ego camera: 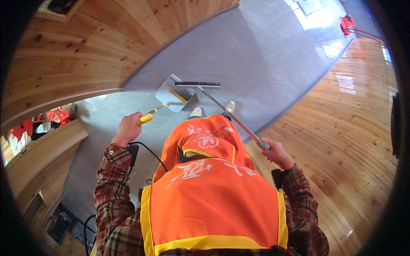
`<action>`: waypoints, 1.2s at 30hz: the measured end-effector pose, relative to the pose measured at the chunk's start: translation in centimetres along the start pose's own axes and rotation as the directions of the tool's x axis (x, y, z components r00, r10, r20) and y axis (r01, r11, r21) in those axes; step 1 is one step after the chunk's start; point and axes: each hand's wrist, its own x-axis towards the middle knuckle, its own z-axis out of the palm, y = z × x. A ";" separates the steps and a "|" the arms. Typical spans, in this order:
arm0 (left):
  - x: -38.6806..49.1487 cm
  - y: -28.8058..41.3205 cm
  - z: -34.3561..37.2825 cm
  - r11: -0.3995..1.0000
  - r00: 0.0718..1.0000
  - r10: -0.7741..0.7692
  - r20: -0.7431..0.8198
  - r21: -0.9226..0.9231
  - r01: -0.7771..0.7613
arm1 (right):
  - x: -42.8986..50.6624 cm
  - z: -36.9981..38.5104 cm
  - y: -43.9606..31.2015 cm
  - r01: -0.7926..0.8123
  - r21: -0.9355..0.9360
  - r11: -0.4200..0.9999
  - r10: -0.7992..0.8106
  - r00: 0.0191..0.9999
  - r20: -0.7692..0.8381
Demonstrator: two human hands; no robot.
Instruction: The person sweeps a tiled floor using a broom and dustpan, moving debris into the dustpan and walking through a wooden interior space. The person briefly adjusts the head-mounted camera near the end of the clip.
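Note:
My left hand (128, 128) grips the yellow end of the handle of a grey long-handled dustpan (166, 97), which rests on the grey tile floor with a yellow toothed strip across it. In my right hand (278, 153) is the grey grip of a broom's metal pole. The broom head (198, 85), a long pale bar with dark bristles, lies across the dustpan's right edge, its bristles pointing away from me. Whether the head touches the pan cannot be told. My pale shoes stand just nearer than the broom head, below an orange apron (208, 204) with yellow trim.
Knotty wood panelling (105, 41) borders the floor at the upper left, and a glossy wood-plank surface (346, 128) at the right. A doorway at the left shows red bags (58, 116). A red object (347, 25) with metal rods stands at the far right.

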 end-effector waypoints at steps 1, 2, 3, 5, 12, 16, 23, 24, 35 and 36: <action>0.0 -0.1 0.1 1.000 1.000 0.007 0.000 -0.025 -0.007 | 0.0 0.8 0.2 0.030 0.026 0.999 -0.030 0.999 -0.028; -0.1 -0.1 0.2 0.998 1.000 0.000 0.002 -0.056 0.000 | 0.3 1.8 0.4 0.009 0.041 0.999 -0.007 0.999 -0.041; -0.1 -0.2 0.3 0.999 1.000 0.025 0.005 -0.043 -0.025 | 0.8 2.6 0.5 -0.044 0.035 0.998 0.046 0.997 -0.062; -0.1 -0.5 0.4 0.998 0.998 0.056 0.001 -0.039 -0.056 | 2.1 4.4 0.3 0.074 0.017 0.997 -0.072 0.995 -0.069; -1.2 -1.1 0.5 0.998 0.994 0.050 -0.093 0.035 -0.047 | 4.5 3.3 -1.6 0.216 -0.118 0.969 -0.215 0.976 0.024; -2.5 -1.1 -0.4 0.999 0.993 -0.034 -0.111 -0.008 0.034 | 0.3 2.1 -1.2 -0.045 0.147 0.988 0.037 0.998 0.056; -3.4 -3.1 -0.9 0.993 0.980 0.046 -0.192 -0.102 -0.066 | -5.9 5.5 -0.7 -0.048 0.592 0.804 0.091 0.995 -0.043; -3.0 -3.6 -1.1 0.994 0.973 0.012 -0.229 -0.105 -0.037 | -5.3 6.3 -0.9 0.024 0.670 0.742 0.035 0.997 -0.074; 5.5 1.8 -4.9 0.889 0.841 0.431 -0.327 -0.004 -0.458 | -0.2 6.1 -0.6 0.338 0.900 0.277 -0.078 0.941 -0.329; 6.0 2.6 -5.0 0.879 0.832 0.458 -0.313 0.017 -0.477 | 0.0 6.3 -0.4 0.352 0.905 0.240 -0.100 0.936 -0.337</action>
